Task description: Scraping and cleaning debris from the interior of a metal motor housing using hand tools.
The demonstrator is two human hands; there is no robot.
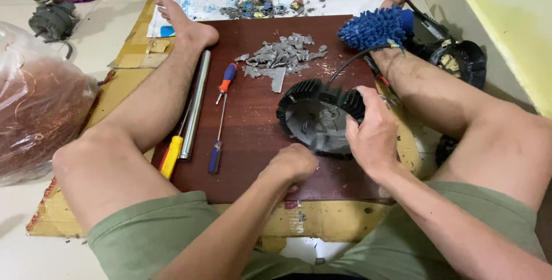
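Between your outstretched legs a dark red-brown wooden board (pixel 253 142) is lying on the floor, carrying a black ribbed round plastic housing (pixel 319 116). Your right hand (pixel 374 136) is gripping its right rim; your left hand (pixel 293 162), fisted, is pressing at its near edge. Two screwdrivers (pixel 221 113) are lying lengthwise further left.

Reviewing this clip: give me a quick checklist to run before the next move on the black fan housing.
1. Right hand grips the fan housing rim: ok.
2. Left hand at the housing's near edge: ok; what it holds: cannot tell.
3. Housing rests on the brown board: ok.
4. Screwdrivers lie apart from the housing, within reach: ok.
5. Grey scrap pile clear of the hands: ok.
6. Cable free of snags: cannot tell.
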